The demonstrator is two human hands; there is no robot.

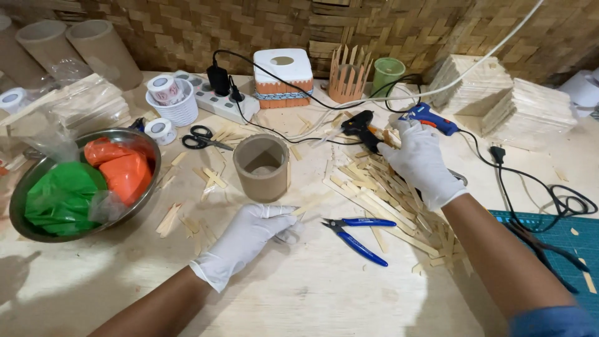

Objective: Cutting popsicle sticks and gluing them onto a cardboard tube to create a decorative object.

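Observation:
My left hand point(249, 237), in a white glove, rests on the table and pinches a thin wooden stick point(312, 205) just in front of a short cardboard tube point(261, 167). My right hand point(419, 161), also gloved, reaches over a pile of wooden sticks point(380, 196) toward a black glue gun point(362, 128) and a blue glue gun point(430, 118); its fingers curl around a small wooden piece near the black gun. Blue-handled cutters point(359, 234) lie between my hands.
A metal bowl point(37, 178) holds green and orange bags at the left. Scissors point(206, 137), tape rolls in a white cup point(171, 100), a power strip point(218, 100), a white tissue box point(282, 78), stacked stick panels point(493, 93) and a green cutting mat point(561, 243) surround the work area.

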